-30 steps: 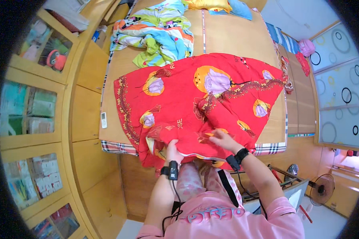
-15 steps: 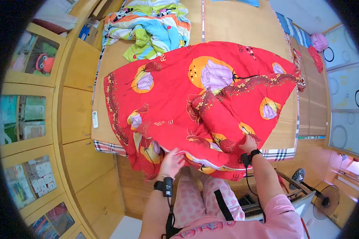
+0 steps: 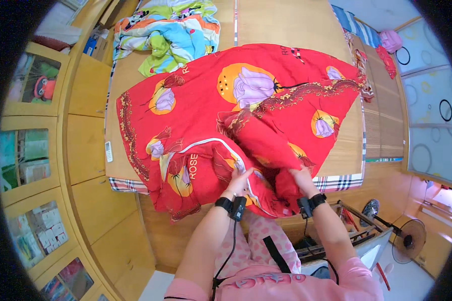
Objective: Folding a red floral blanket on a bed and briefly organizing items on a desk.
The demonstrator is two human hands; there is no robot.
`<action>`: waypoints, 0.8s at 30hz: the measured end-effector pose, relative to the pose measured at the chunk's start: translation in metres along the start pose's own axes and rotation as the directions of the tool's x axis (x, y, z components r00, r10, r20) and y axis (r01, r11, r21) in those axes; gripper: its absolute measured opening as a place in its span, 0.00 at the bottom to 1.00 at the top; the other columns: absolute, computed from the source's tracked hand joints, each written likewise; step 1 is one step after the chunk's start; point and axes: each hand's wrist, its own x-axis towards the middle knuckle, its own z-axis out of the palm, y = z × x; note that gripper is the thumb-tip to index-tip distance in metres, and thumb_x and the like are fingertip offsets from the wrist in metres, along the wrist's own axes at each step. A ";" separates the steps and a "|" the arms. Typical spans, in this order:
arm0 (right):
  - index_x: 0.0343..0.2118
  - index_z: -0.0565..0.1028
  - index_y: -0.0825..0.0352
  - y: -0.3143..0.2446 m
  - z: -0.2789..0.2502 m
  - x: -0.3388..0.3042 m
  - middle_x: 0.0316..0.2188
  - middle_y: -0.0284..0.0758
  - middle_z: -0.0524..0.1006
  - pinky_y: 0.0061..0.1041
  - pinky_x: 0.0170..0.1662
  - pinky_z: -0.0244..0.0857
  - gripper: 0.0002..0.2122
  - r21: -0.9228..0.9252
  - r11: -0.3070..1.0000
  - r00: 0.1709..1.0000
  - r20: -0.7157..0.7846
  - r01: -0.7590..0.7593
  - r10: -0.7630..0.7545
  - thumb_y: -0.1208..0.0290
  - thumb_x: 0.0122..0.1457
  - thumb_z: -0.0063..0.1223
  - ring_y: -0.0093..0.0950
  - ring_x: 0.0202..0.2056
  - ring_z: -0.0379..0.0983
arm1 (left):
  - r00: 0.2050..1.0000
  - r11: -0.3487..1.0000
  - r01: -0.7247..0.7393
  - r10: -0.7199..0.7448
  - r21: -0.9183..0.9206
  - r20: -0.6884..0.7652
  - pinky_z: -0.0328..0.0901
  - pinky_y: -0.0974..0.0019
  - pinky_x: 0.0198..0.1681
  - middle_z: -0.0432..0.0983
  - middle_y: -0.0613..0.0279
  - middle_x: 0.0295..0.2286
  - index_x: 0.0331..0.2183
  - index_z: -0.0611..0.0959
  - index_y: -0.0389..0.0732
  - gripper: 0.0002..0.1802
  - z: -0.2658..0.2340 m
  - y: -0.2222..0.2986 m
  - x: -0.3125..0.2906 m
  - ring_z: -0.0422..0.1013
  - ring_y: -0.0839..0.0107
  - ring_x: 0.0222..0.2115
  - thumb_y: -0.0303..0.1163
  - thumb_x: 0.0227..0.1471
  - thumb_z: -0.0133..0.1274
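Observation:
A red duvet cover [image 3: 196, 105] with purple roses on orange patches is spread over the bed, its near part bunched and hanging past the front edge. A white strip, which looks like a zip edge, curves along its opening. My left hand [image 3: 240, 182] is closed on the cover at this strip. To its right, my right hand [image 3: 302, 180] grips another fold, its fingertips partly hidden by the fabric. Between the two hands the cloth gapes into a dark hollow.
A colourful cartoon-print quilt [image 3: 173, 35] lies crumpled at the far left of the bed mat [image 3: 281, 25]. A white remote [image 3: 108, 151] rests at the left edge. Yellow cabinets [image 3: 88, 150] line the left; a fan [image 3: 409, 241] stands at lower right.
My left hand has moved right and up with the strip, drawing nearer to my right hand. The cover's opening has lifted and widened. The view has shifted slightly.

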 end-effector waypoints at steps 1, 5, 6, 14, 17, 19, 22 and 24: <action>0.56 0.67 0.68 -0.023 -0.004 -0.013 0.48 0.39 0.77 0.34 0.51 0.69 0.21 0.255 0.967 0.999 -0.010 -0.030 0.033 0.72 0.59 0.50 0.33 0.47 0.75 | 0.998 0.993 -0.006 0.013 0.114 -0.065 0.71 0.48 0.41 0.73 0.59 0.45 0.55 0.63 0.47 0.38 0.005 0.006 0.008 0.74 0.59 0.40 0.39 0.48 0.65; 0.58 0.66 0.64 -0.025 -0.006 -0.018 0.54 0.39 0.73 0.39 0.56 0.65 0.21 0.595 0.792 0.984 -0.174 0.139 -0.042 0.61 0.64 0.45 0.35 0.52 0.71 | 0.844 0.899 -0.254 0.387 0.357 -0.372 0.67 0.60 0.51 0.69 0.46 0.50 0.58 0.58 0.32 0.55 -0.035 0.027 0.078 0.71 0.56 0.48 0.50 0.38 0.70; 0.59 0.66 0.63 -0.014 -0.007 -0.021 0.56 0.39 0.71 0.41 0.58 0.64 0.23 0.662 0.722 0.972 -0.228 0.199 -0.058 0.56 0.65 0.43 0.36 0.55 0.69 | 0.797 0.910 -0.205 0.369 0.360 -0.479 0.65 0.58 0.53 0.66 0.41 0.52 0.60 0.55 0.32 0.62 -0.047 0.034 0.093 0.68 0.53 0.51 0.55 0.35 0.69; 0.62 0.62 0.62 0.052 -0.058 -0.110 0.61 0.38 0.66 0.47 0.63 0.56 0.31 0.888 0.449 0.898 -0.272 0.097 0.345 0.44 0.64 0.41 0.40 0.61 0.63 | 0.757 0.958 -0.077 0.237 0.276 -0.609 0.66 0.56 0.53 0.63 0.35 0.56 0.59 0.59 0.22 0.67 -0.077 0.129 0.075 0.68 0.50 0.53 0.69 0.35 0.62; 0.62 0.62 0.62 0.096 -0.035 -0.105 0.59 0.38 0.68 0.49 0.62 0.58 0.31 0.807 0.589 0.956 -0.136 -0.044 0.259 0.47 0.61 0.49 0.39 0.58 0.65 | 0.858 0.962 -0.122 0.225 0.244 -0.461 0.66 0.58 0.52 0.67 0.36 0.53 0.54 0.65 0.16 0.65 -0.033 0.112 0.091 0.70 0.54 0.50 0.66 0.34 0.65; 0.61 0.63 0.62 0.109 0.007 -0.094 0.57 0.38 0.71 0.50 0.59 0.61 0.30 0.686 0.585 0.868 0.143 -0.433 0.475 0.51 0.60 0.54 0.39 0.56 0.69 | 0.743 0.950 -0.083 0.261 0.302 -0.617 0.61 0.55 0.57 0.62 0.36 0.56 0.59 0.57 0.22 0.70 -0.029 0.110 0.100 0.65 0.51 0.55 0.67 0.32 0.66; 0.60 0.64 0.63 0.152 0.003 -0.081 0.55 0.39 0.72 0.52 0.55 0.65 0.27 0.283 0.725 0.764 0.046 -0.628 0.643 0.57 0.61 0.54 0.40 0.54 0.70 | 0.744 0.983 0.035 0.094 0.179 -0.662 0.61 0.49 0.56 0.59 0.37 0.57 0.63 0.46 0.32 0.77 0.019 0.098 0.116 0.65 0.46 0.53 0.72 0.27 0.64; 0.60 0.64 0.62 0.176 -0.041 -0.090 0.55 0.39 0.72 0.52 0.55 0.65 0.26 0.355 0.699 0.743 -0.018 -0.621 0.669 0.58 0.61 0.54 0.39 0.55 0.69 | 0.817 0.987 0.133 -0.056 0.093 -0.574 0.63 0.47 0.54 0.58 0.37 0.57 0.63 0.46 0.32 0.77 0.057 0.087 0.132 0.67 0.45 0.51 0.73 0.28 0.63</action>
